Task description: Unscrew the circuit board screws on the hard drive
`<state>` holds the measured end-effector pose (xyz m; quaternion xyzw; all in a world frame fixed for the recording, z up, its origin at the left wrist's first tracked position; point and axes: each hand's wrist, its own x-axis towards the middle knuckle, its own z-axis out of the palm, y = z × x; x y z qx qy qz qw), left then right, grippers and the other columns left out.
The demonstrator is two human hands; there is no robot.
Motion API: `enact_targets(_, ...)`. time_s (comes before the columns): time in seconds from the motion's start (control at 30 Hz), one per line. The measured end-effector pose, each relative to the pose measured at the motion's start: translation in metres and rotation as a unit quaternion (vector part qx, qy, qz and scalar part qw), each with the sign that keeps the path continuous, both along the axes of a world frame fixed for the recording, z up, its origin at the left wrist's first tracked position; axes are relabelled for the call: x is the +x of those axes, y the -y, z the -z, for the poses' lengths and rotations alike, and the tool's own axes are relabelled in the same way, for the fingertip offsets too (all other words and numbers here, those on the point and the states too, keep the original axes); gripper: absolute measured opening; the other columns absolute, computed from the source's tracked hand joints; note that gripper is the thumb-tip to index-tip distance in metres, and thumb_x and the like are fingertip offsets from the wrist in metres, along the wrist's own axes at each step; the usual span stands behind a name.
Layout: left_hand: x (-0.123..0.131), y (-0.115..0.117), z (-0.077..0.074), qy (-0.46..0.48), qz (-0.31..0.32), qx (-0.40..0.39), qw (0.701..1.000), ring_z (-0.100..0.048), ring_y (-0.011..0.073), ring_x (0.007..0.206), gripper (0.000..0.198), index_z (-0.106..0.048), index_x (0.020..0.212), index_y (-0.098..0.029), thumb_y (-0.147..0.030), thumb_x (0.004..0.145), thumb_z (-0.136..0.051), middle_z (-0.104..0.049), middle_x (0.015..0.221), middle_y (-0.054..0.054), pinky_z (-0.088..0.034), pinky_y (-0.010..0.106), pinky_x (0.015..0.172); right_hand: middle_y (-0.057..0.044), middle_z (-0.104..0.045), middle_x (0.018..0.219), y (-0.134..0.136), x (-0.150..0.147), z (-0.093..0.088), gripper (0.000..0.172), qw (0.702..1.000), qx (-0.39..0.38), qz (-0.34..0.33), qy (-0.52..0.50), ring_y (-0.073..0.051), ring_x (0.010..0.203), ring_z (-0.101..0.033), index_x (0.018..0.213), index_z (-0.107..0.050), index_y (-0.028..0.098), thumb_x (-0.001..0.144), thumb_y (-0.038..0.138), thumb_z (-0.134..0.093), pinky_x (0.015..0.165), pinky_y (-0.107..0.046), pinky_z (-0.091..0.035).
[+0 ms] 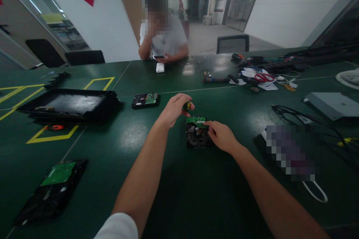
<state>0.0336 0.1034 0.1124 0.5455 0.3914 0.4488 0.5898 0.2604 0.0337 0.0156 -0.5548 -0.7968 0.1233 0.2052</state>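
Note:
In front of me on the green table lies a black hard drive [195,138] with a green circuit board [195,120] along its far end. My left hand [176,110] is closed over the far-left corner of the drive, around the black and yellow handle of a screwdriver [187,106]. The screwdriver's tip does not show clearly. From the right, my right hand [223,136] grips the drive's edge, its index finger resting on the board and the other fingers curled.
Another hard drive [145,100] lies beyond my left arm, and a larger black device [53,190] sits near left. A black tray [70,104] stands farther left. Cables [305,119], a grey box [333,105] and tools [215,79] occupy the right side. Opposite sits a person [171,37] with a phone.

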Motion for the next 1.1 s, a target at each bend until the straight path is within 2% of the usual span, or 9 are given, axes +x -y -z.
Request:
enact_targets(0.13,0.000,-0.001,0.001,0.021,0.018,-0.009,1.000,-0.065,0.0197,0.082,0.017,-0.063,0.087,-0.018,-0.035,0.084,-0.061,-0.068,0.083,0.008,-0.055,0.028,0.060,-0.006,-0.065,0.100,0.000,0.000,0.001,0.037,1.000,-0.001,0.000,-0.003,-0.018,0.084,-0.060,0.130,-0.063,0.023,0.097,0.016,-0.047,0.078,-0.030,-0.044)
enact_targets(0.27,-0.003,-0.002,0.000,-0.028,0.011,0.052,0.998,-0.061,0.0187,0.088,0.021,-0.070,0.078,-0.018,-0.033,0.084,-0.057,-0.066,0.091,0.008,-0.053,0.024,0.059,-0.006,-0.065,0.100,0.000,0.000,0.001,0.038,1.000,0.004,0.002,-0.002,-0.017,0.082,-0.059,0.130,-0.063,0.022,0.097,0.015,-0.047,0.076,-0.029,-0.043)
enact_targets(0.37,-0.005,-0.003,-0.001,-0.065,-0.012,0.078,0.995,-0.059,0.0190,0.090,0.026,-0.075,0.081,-0.018,-0.034,0.086,-0.055,-0.066,0.095,0.009,-0.050,0.022,0.056,-0.006,-0.064,0.100,0.001,0.001,0.001,0.037,1.000,0.003,0.002,-0.002,-0.017,0.081,-0.059,0.131,-0.062,0.022,0.097,0.016,-0.047,0.075,-0.029,-0.043)
enact_targets(0.57,-0.005,0.001,-0.006,-0.064,-0.027,0.043,0.997,-0.064,0.0203,0.085,0.018,-0.068,0.090,-0.018,-0.033,0.086,-0.061,-0.068,0.089,0.009,-0.053,0.026,0.056,-0.006,-0.064,0.100,0.001,0.001,0.001,0.037,1.000,0.006,-0.001,0.000,-0.018,0.082,-0.059,0.130,-0.062,0.022,0.098,0.016,-0.046,0.078,-0.030,-0.044)
enact_targets(0.67,-0.004,0.001,-0.005,-0.026,-0.035,0.014,0.999,-0.066,0.0200,0.084,0.017,-0.063,0.093,-0.018,-0.034,0.087,-0.062,-0.071,0.087,0.009,-0.055,0.028,0.059,-0.006,-0.065,0.101,0.001,0.001,0.000,0.037,1.000,0.003,0.001,0.000,-0.018,0.084,-0.060,0.130,-0.063,0.022,0.098,0.016,-0.046,0.078,-0.030,-0.044)
enact_targets(0.77,-0.003,-0.002,0.000,0.030,-0.013,-0.011,0.999,-0.068,0.0209,0.088,0.019,-0.061,0.094,-0.018,-0.035,0.086,-0.063,-0.073,0.091,0.010,-0.054,0.028,0.061,-0.007,-0.065,0.101,0.001,0.001,0.000,0.037,1.000,0.000,0.002,-0.002,-0.018,0.084,-0.060,0.130,-0.063,0.022,0.098,0.016,-0.047,0.078,-0.030,-0.044)
enact_targets(0.93,-0.007,-0.011,0.010,0.038,0.002,0.001,0.999,-0.066,0.0184,0.086,0.019,-0.068,0.087,-0.017,-0.035,0.084,-0.061,-0.070,0.093,0.009,-0.044,0.022,0.051,-0.007,-0.066,0.102,0.000,0.002,0.002,0.037,1.000,-0.001,0.002,-0.010,-0.018,0.085,-0.061,0.130,-0.063,0.022,0.098,0.016,-0.046,0.078,-0.029,-0.045)
enact_targets(1.1,-0.010,-0.011,0.008,-0.014,-0.004,0.036,0.999,-0.061,0.0169,0.082,0.025,-0.074,0.089,-0.018,-0.037,0.085,-0.059,-0.066,0.091,0.008,-0.043,0.022,0.049,-0.006,-0.065,0.100,-0.001,0.002,0.003,0.036,1.000,0.002,-0.002,-0.013,-0.018,0.084,-0.060,0.129,-0.063,0.022,0.098,0.016,-0.046,0.079,-0.030,-0.045)
